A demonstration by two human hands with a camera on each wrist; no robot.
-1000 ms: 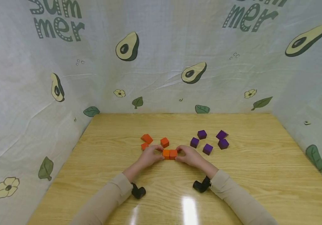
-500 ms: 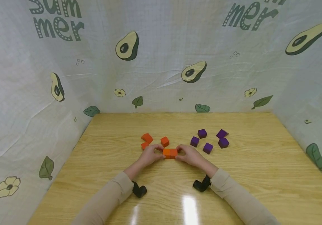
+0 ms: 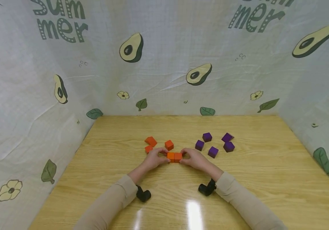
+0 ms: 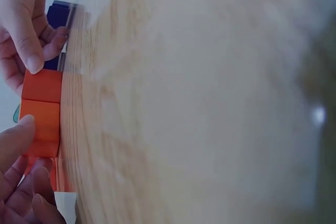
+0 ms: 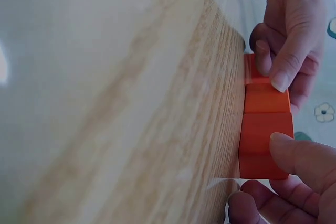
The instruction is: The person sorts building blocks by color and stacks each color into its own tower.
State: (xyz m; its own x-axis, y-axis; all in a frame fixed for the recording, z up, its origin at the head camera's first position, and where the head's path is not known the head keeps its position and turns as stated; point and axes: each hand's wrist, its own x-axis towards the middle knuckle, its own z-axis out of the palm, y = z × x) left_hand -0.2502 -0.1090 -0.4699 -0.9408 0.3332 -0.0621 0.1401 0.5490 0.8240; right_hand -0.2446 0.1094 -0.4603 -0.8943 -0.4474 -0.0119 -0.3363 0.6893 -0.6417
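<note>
Two blocks stand side by side on the table with their faces touching: an orange block (image 3: 170, 157) on the left and a red-orange block (image 3: 178, 157) on the right. My left hand (image 3: 152, 159) pinches the orange block between thumb and fingers. On the other side, my right hand (image 3: 195, 159) pinches the red-orange block the same way. In the left wrist view, the thumbs lie on the near faces of the orange block (image 4: 42, 124) and the red-orange block (image 4: 43, 85). Both blocks rest on the wood in the right wrist view too.
Behind the left hand lie a red-orange wedge-like block (image 3: 151, 141), a partly covered red-orange block (image 3: 148, 149) and a red-orange cube (image 3: 169, 145). Several purple blocks (image 3: 199, 145) are spread behind the right hand. A patterned cloth (image 3: 164, 64) rises around the wooden table (image 3: 253, 179).
Both hands keep their hold on the two touching blocks, and the other blocks lie as before. Only the head view shifts very slightly.
</note>
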